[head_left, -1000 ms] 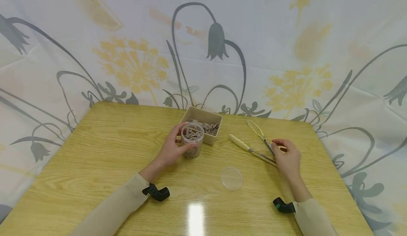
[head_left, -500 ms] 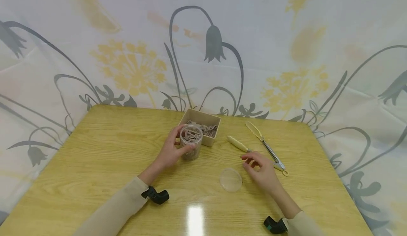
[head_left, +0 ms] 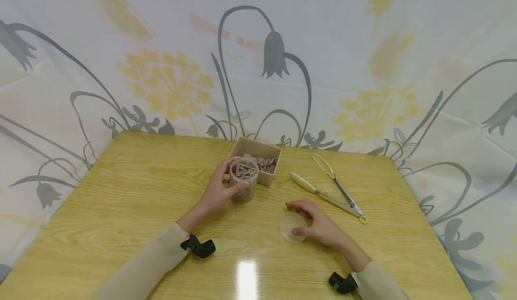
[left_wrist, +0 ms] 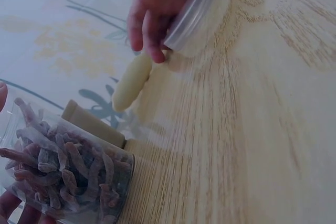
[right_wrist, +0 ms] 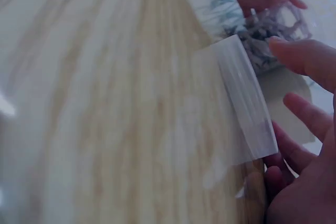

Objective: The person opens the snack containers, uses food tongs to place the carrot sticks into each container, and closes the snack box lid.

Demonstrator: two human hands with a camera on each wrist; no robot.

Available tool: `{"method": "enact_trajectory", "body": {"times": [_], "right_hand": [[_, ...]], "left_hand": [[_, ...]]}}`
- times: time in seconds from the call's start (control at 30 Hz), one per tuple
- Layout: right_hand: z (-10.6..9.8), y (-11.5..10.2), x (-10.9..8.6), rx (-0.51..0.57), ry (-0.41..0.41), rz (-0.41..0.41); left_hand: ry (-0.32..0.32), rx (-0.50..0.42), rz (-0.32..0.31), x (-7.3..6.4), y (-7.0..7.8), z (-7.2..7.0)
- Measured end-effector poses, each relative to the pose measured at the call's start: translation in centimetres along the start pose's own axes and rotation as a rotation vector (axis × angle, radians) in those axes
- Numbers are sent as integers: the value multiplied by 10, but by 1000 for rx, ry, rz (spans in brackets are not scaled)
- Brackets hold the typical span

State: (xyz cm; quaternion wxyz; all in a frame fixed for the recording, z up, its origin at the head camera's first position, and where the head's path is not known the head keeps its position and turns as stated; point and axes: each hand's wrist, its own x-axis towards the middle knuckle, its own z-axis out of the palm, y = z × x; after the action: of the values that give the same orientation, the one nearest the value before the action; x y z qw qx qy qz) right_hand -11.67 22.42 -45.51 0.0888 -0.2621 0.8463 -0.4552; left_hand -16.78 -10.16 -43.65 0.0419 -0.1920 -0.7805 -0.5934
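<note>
My left hand (head_left: 214, 193) grips a clear plastic jar (head_left: 243, 194), its thumb across the near side. Greyish-brown strips (left_wrist: 68, 166) fill much of the jar, which has no lid on. Right of it, a round translucent lid (head_left: 287, 229) lies on the table. My right hand (head_left: 319, 226) is over the lid's right side, fingers spread and loosely bent, the thumb overlapping the lid in the head view. In the right wrist view, the fingertips stand around the lid's rim (right_wrist: 247, 98) without pinching it.
Behind the jar stands a beige rectangular bin (head_left: 269, 178) with more of the strips inside. Tongs with pale yellow tips (head_left: 302, 182) lie spread on the wooden table (head_left: 161, 169), beyond my right hand. A flower-printed cloth (head_left: 347, 35) rises at the table's back edge.
My right hand has left the tongs' handle end and moved left and nearer, to the lid. The tongs now lie untouched. My left hand and the jar have stayed in place.
</note>
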Motion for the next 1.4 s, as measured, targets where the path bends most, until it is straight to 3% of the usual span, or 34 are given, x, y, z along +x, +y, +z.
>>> {"method": "enact_trajectory", "body": {"times": [0.47,0.77,1.0,1.13,1.4], "right_hand": [[5,0,-3,-31,-1,10],[5,2,-3,-69,-5,-69],[-1,-8,0,27,54,-28],[-8,-17,10,114,90,-76],[-20,-38,28,204,157,-126]], "left_hand": [[0,-17,-6,0,3,1],[-19,-31,-51,3,3,-3],[-55,15,-70,7,3,-8],[-71,53,-63,9,3,-8],[-65,28,-106,8,6,-6]]}}
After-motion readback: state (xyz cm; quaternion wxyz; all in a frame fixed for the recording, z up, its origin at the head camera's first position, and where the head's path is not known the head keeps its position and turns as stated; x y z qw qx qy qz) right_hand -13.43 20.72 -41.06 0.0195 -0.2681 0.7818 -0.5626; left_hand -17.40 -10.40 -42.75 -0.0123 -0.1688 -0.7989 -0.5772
